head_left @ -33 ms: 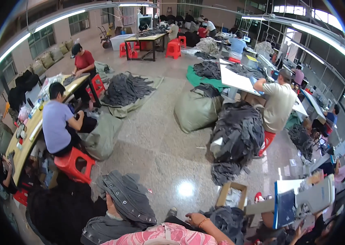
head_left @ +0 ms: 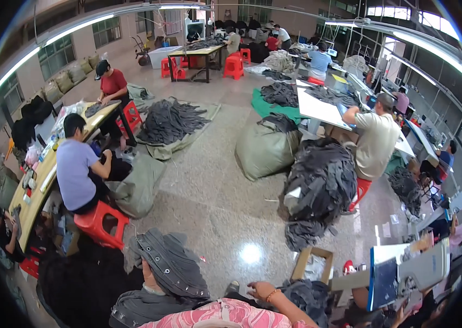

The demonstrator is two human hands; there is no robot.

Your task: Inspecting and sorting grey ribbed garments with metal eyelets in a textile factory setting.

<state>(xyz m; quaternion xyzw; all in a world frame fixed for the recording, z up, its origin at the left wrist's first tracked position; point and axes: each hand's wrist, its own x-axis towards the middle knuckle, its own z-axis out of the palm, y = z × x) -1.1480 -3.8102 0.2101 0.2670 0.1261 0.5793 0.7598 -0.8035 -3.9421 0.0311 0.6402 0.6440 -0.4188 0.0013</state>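
bundle of grey clothes [head_left: 173, 268] at 7 o'clock, folded and layered, metal rings along its edges; lies against the wearer's pink patterned top [head_left: 225, 313] at 6 o'clock. left hand [head_left: 150, 280], 7 o'clock, partly covered by the bundle, skin showing between its upper and lower parts; fingers hidden, so cannot tell whether they grip. right hand [head_left: 260, 290], between 5 and 6 o'clock, free of the bundle, fingers loosely bent and released, nothing in them; bracelet [head_left: 272, 294] on that wrist. just beside it toward 5 o'clock, a heap of dark cloth [head_left: 310, 296]; beyond that, an open cardboard box [head_left: 326, 268] with pale stuff inside. one shoe [head_left: 233, 287] on the floor [head_left: 225, 218] near 6 o'clock. at 8 o'clock, a black heap [head_left: 86, 276] near the bundle, and a red stool [head_left: 100, 221] under a seated person in a lavender shirt [head_left: 76, 169], 9 o'clock. at 3 o'clock, a tall pile of dark grey clothes [head_left: 321, 177] near a seated person in a beige shirt [head_left: 377, 139]. at 2 o'clock, a full green sack [head_left: 265, 150], dark cloth on top.
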